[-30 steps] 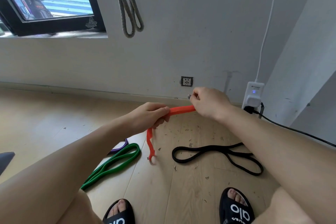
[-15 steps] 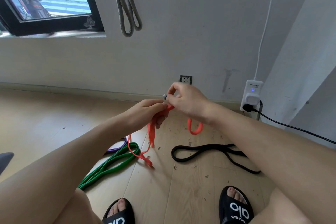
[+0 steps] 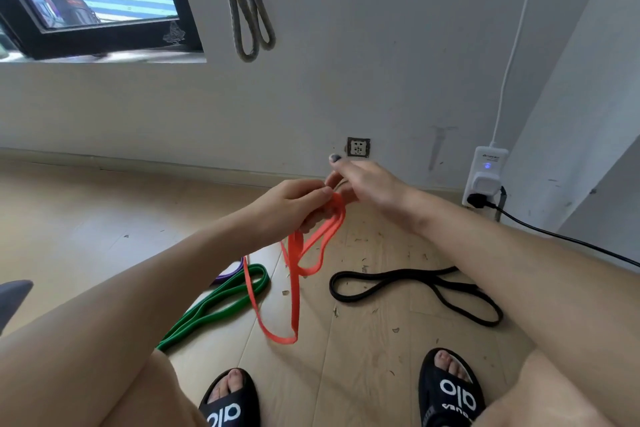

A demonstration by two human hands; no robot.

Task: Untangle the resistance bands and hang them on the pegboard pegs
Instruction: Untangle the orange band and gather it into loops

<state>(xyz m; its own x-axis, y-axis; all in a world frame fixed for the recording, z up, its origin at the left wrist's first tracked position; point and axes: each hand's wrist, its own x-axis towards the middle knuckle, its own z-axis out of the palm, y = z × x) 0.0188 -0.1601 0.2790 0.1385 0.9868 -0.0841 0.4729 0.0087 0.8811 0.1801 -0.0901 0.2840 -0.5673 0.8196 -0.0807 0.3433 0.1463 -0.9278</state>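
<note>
The flat orange rubber resistance band [image 3: 294,274] is hanging in mid-air above the pale wooden floor [image 3: 363,340], its top bunched between the two hands and its twisted loops dangling down toward the floor. The left hand [image 3: 291,208] is gripping the bunched top, its fingers curling round the orange strands. The right hand [image 3: 363,184] is meeting the band at the same spot; its thumb and lower fingers are pinching the strands while one finger is sticking up.

On the floor, a green rubber loop band [image 3: 221,302] is lying just left of the hanging orange loops, with a bit of purple band [image 3: 230,272] showing beside its far end. A black rubber loop band [image 3: 412,291] is lying to the right, apart from the others. A grey looped band [image 3: 247,7] is hanging on the white wall [image 3: 346,62], right of the black-framed window [image 3: 104,10]. Lower on the wall are a socket [image 3: 358,147] and a white plug adapter [image 3: 485,173] with a black cable. Two feet in black slides [image 3: 450,388] are standing at the bottom edge.
</note>
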